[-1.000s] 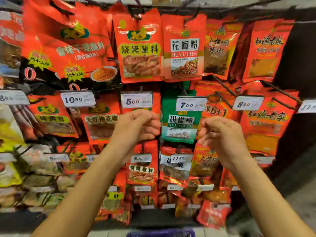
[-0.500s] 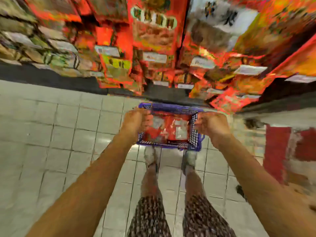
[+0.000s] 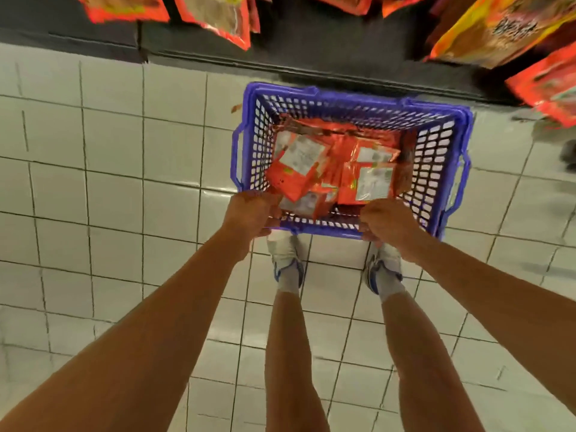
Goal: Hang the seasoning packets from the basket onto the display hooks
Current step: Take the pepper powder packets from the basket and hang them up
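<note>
While both hands (image 3: 251,213) reach | packets (image 3: 330,169) beyond, in basket (image 3: 352,102)

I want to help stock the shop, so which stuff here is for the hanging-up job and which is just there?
For the job:
- blue basket on the floor
- red seasoning packets piled inside it
- left hand and right hand, both at the basket's near rim

Just there:
- packets already hanging on the display above
- tiled floor
- person's shoes
</note>
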Action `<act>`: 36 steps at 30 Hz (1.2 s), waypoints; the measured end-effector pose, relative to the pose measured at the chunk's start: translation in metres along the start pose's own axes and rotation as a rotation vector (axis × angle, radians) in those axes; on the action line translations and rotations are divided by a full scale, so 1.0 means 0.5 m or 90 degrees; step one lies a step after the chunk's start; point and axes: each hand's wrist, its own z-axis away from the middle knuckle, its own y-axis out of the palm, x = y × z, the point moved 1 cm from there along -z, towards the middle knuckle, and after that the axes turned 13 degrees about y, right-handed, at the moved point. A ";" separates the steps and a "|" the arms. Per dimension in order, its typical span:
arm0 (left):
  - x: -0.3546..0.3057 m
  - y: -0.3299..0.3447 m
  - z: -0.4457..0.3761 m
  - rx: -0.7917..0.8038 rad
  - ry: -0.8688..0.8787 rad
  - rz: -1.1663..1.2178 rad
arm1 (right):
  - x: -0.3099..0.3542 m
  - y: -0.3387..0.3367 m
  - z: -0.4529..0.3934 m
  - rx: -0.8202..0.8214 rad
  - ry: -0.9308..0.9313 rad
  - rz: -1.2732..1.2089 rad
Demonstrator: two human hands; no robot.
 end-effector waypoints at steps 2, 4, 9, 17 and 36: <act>0.040 0.000 -0.069 0.010 -0.012 0.010 | 0.013 0.031 -0.086 -0.050 -0.051 0.167; 0.073 -0.001 -0.127 0.023 -0.005 0.002 | 0.046 0.055 -0.148 -0.143 -0.139 0.326; 0.136 0.000 -0.220 0.022 0.029 -0.014 | 0.186 0.089 -0.268 -0.356 -0.332 0.286; 0.190 0.046 -0.277 0.070 0.033 -0.007 | 0.316 0.123 -0.384 -0.459 -0.318 0.597; 0.148 0.063 -0.229 0.128 0.068 0.234 | 0.179 0.183 -0.102 0.081 -0.444 0.162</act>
